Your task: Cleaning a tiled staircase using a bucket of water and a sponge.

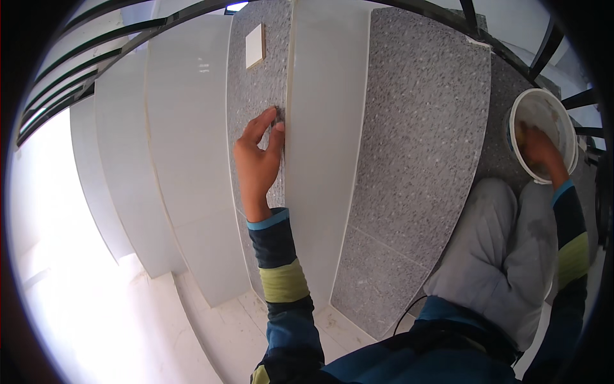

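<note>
My left hand [257, 157] rests on a narrow grey speckled stair tread [246, 93], its thumb and forefinger curved apart at the tread's edge. Nothing clear shows between them, apart from a dark spot by the fingertips. My right hand [545, 152] reaches down into a white bucket [568, 125] on the right. Its fingers are curled around something yellowish that I cannot make out, partly hidden by the hand and the bucket's shaded inside. Farther along the left tread lies a small cream-white rectangular block [254, 47].
A wider speckled tread [422, 121] lies between my hands, with a pale grey riser [323, 128] beside it. Dark metal railings [121, 37] run along the far side and right. Lower pale steps [185, 141] descend leftward. My bent grey-trousered legs [489, 240] are beside the bucket.
</note>
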Motion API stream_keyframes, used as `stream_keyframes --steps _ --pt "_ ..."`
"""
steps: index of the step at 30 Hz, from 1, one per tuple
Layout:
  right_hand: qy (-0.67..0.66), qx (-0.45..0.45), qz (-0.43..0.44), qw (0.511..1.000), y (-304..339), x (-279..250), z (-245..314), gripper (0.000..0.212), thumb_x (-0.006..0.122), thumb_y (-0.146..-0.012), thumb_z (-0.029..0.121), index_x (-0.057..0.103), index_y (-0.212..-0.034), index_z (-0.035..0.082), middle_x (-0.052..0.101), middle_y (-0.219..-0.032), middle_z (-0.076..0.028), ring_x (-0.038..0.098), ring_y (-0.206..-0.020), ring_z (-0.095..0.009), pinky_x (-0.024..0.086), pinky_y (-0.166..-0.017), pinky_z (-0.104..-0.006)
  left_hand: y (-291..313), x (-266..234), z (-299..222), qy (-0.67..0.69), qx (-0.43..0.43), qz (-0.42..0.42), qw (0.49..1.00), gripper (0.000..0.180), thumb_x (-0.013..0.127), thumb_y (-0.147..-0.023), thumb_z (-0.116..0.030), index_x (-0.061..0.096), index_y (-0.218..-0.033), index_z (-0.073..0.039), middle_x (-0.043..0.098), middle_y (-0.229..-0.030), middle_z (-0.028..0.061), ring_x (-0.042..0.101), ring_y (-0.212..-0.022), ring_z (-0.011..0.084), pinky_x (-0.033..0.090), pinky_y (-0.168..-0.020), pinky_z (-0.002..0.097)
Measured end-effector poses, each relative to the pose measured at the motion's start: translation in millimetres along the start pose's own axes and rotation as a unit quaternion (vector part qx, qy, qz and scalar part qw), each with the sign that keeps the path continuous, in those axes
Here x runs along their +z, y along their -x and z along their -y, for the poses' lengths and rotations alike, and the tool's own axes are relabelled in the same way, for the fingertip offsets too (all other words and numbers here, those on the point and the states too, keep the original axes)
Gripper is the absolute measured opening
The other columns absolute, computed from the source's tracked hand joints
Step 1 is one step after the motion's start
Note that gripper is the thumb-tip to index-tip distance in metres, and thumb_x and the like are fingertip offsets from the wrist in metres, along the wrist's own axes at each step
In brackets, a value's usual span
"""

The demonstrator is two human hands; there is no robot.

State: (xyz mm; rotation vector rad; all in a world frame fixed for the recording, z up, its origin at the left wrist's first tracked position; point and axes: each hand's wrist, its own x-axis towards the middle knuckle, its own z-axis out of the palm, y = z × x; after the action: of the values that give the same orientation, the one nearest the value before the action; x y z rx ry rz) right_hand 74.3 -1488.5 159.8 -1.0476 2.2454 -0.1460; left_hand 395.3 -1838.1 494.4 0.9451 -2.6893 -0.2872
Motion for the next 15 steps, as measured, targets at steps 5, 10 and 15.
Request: stream_keyframes --steps 5,10,15 --pt "0.040 -0.011 0.072 0.997 -8 -12 10 0.046 0.062 -0.072 0.015 0.053 -0.115 0.000 0.057 -0.109 -0.026 0.056 -0.099 -0.039 0.046 -0.086 -0.0449 9 0 1 0.135 -0.072 0.007 0.988 0.027 0.055 -0.090 -0.016 0.062 -0.112 -0.002 0.064 -0.109 0.0147 0.061 -0.101 0.0258 0.046 -0.088 0.0349" --pt "0.019 0.081 0.014 0.996 -15 -19 14 0.039 0.062 -0.070 0.011 0.057 -0.106 -0.001 0.060 -0.104 -0.025 0.058 -0.099 -0.037 0.046 -0.087 -0.0445 8 3 0 0.060 -0.033 -0.017 0.997 0.024 0.058 -0.089 -0.017 0.065 -0.106 -0.002 0.064 -0.108 0.0132 0.061 -0.102 0.0248 0.047 -0.086 0.0340" --pt "-0.013 0.063 -0.086 0.994 -27 2 -13 0.035 0.064 -0.067 0.007 0.057 -0.101 -0.001 0.058 -0.106 -0.024 0.055 -0.103 -0.038 0.043 -0.089 -0.0441 6 6 -13 0.002 -0.009 -0.023 1.000 0.023 0.066 -0.081 -0.017 0.069 -0.099 -0.003 0.064 -0.107 0.0128 0.061 -0.100 0.0239 0.048 -0.085 0.0338"
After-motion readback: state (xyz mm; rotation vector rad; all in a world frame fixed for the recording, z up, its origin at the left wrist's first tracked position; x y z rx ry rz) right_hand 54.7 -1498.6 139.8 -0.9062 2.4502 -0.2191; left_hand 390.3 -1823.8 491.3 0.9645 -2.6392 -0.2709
